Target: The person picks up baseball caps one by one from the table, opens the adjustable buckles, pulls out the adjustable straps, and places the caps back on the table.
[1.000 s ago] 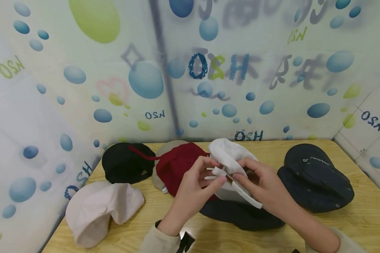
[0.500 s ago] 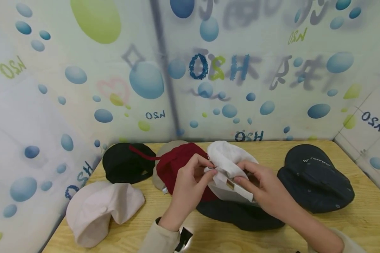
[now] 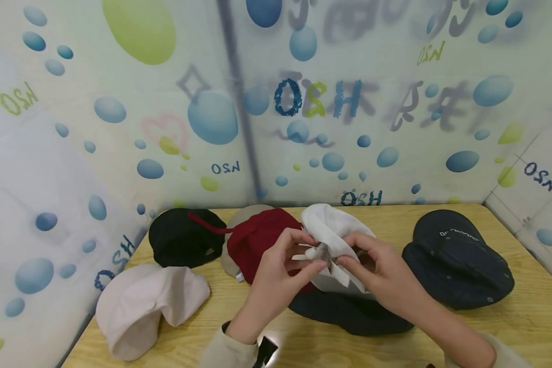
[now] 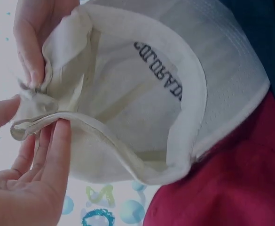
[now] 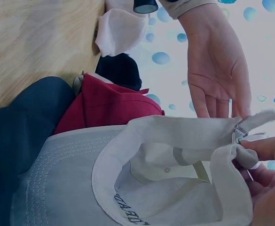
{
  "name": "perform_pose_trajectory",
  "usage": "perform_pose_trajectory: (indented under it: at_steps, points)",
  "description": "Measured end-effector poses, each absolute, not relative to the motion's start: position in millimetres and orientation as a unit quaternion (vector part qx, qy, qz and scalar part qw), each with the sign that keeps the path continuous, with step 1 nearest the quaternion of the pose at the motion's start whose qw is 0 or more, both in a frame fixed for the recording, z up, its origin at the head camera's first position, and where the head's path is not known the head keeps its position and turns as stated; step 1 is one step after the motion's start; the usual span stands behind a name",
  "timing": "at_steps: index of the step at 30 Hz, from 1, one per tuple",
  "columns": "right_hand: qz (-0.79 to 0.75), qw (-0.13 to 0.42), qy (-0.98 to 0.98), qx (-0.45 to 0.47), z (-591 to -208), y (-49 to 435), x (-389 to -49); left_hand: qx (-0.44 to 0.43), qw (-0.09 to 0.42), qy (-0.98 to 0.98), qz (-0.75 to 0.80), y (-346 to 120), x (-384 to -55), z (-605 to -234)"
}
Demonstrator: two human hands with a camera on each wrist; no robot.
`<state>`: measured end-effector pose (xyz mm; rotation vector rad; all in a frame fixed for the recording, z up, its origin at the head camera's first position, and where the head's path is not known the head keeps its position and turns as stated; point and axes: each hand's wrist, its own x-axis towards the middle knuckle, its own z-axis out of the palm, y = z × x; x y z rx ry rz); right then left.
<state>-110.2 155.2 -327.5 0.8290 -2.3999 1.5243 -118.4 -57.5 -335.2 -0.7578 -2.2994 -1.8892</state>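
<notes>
Both hands hold a white baseball cap (image 3: pixel 338 222) above the table at its back strap. My left hand (image 3: pixel 276 271) pinches the strap's left part between thumb and fingers. My right hand (image 3: pixel 384 268) grips the band on the other side, thumb close to the metal buckle (image 5: pixel 239 135). A strap end (image 5: pixel 262 121) sticks out past the buckle in the right wrist view. Dark lettering (image 4: pixel 158 70) shows inside the crown in the left wrist view. The right fingertips are partly hidden by the cloth.
Beneath the white cap lie a dark cap (image 3: pixel 349 314) and a dark red cap (image 3: pixel 257 240), with a beige cap (image 3: pixel 230 255) behind. A black cap (image 3: pixel 184 237) and pale pink cap (image 3: pixel 152 306) lie left. A navy cap (image 3: pixel 460 260) rests right on the wooden table (image 3: pixel 529 327).
The strap end that stuck out toward the lower right has been drawn in and turned. The left hand moved slightly left, then back; both hands stay on the cap.
</notes>
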Motion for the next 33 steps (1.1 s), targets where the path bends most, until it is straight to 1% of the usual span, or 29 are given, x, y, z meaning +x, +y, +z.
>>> perform_pose_trajectory:
  at_steps: [5, 10, 18, 23, 25, 26, 30, 31, 32, 33]
  points:
    - [0.507, 0.094, -0.810, 0.279, -329, 153, -110, -0.250, 0.059, -0.768, -0.587, -53, -118, -335]
    - [0.508, 0.070, -0.811, 0.280, -327, 151, -109, -0.240, 0.086, -0.785, -0.565, -51, -120, -337]
    - [0.498, 0.032, -0.816, 0.291, -323, 158, -107, -0.213, 0.176, -0.815, -0.509, -60, -126, -341]
    - [0.491, 0.008, -0.816, 0.306, -320, 166, -107, -0.181, 0.214, -0.828, -0.486, -72, -131, -340]
    - [0.474, 0.026, -0.823, 0.312, -320, 168, -107, -0.175, 0.217, -0.826, -0.490, -77, -133, -339]
    - [0.452, 0.050, -0.833, 0.314, -320, 168, -107, -0.173, 0.218, -0.825, -0.492, -78, -133, -338]
    - [0.312, 0.194, -0.881, 0.299, -321, 168, -112, -0.179, 0.203, -0.815, -0.512, -83, -132, -334]
    - [0.282, 0.217, -0.890, 0.285, -320, 168, -114, -0.181, 0.197, -0.812, -0.518, -84, -132, -333]
    - [0.261, 0.227, -0.898, 0.273, -319, 169, -116, -0.184, 0.192, -0.810, -0.523, -84, -132, -333]
    - [0.254, 0.218, -0.905, 0.263, -317, 170, -119, -0.187, 0.184, -0.808, -0.528, -85, -132, -332]
